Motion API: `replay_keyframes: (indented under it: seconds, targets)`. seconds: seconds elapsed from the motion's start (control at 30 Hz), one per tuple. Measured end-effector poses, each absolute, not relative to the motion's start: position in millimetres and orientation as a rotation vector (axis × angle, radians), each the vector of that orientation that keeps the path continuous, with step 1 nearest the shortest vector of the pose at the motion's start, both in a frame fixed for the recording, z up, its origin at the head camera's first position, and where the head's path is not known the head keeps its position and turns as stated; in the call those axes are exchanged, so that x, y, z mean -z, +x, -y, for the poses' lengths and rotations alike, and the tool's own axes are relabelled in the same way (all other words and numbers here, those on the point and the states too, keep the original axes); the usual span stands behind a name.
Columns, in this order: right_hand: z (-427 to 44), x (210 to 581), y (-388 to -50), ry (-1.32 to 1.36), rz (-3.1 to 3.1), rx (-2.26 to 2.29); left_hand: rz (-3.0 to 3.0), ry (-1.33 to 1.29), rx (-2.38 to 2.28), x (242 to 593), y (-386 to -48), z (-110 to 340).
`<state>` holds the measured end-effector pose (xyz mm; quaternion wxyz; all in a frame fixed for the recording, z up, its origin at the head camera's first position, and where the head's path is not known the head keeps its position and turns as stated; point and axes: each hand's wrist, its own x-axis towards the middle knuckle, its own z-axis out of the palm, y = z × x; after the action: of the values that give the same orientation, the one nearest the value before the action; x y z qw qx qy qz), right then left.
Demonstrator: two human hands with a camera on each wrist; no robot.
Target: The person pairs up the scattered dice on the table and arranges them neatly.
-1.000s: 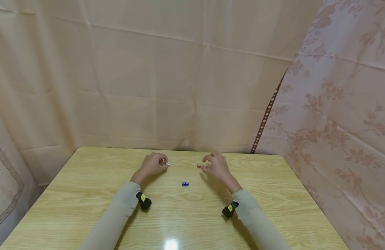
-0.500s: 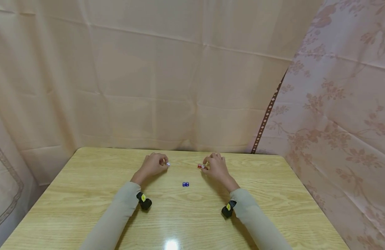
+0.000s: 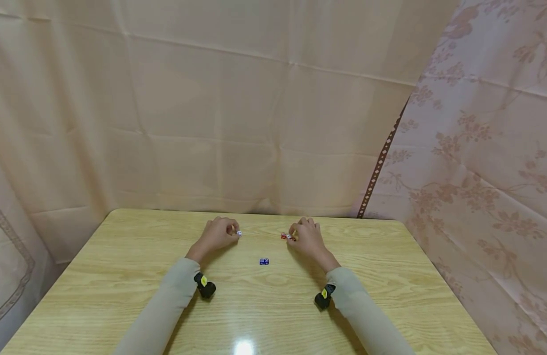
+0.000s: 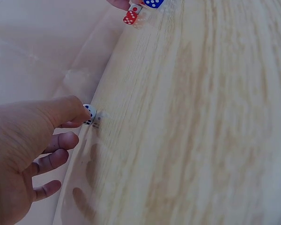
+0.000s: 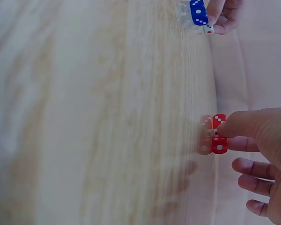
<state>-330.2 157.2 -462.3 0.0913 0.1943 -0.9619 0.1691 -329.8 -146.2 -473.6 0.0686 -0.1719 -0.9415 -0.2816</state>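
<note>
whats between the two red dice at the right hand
A white die lies between the two red dice; the head view shows it, and in the right wrist view the right hand hides part of it.

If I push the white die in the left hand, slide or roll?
The white die will probably slide more than roll, given its flat faces. Its rounded-looking corners suggest a hard shove could tumble it. Reflections on the table hint at slickness, so it may skid.
</note>
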Motion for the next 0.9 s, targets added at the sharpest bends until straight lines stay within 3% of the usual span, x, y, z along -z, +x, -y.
replay_keyframes:
  seconds: [0.9]
  targets:
    - [-152.7,461.3,-328.6,0.579,2.856,-0.487,2.836,-0.524,0.863,473.4,-333.6,147.6]
